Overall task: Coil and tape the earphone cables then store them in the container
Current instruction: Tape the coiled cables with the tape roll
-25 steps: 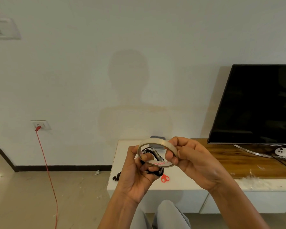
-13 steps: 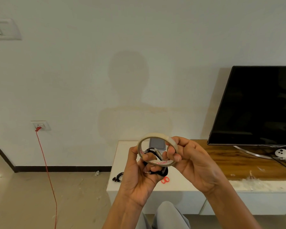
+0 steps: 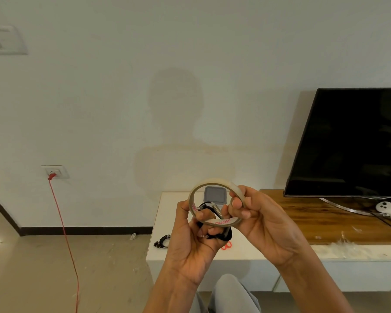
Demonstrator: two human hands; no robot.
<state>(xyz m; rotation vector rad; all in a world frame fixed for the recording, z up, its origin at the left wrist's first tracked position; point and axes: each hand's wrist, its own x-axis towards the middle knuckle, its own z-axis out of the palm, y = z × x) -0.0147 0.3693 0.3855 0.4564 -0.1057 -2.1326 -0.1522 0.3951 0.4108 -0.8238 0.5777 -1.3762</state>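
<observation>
Soft even light, faint shadow on wall (image 3: 174, 123), perhaps slight edge distortion

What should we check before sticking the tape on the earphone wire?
1. Coiled earphone cable gripped in left hand: ok.
2. Tape roll held by right hand: ok.
3. Loose tape end found: cannot tell.
4. Scissors on the white table, within sight: ok.
5. Grey container open and ready: cannot tell.
6. Second earphone on the table, not coiled or taped: not ok.

Tape roll (image 3: 216, 201) held upright; black coiled earphone (image 3: 209, 231) behind; second earphone (image 3: 161, 241) on cabinet
</observation>
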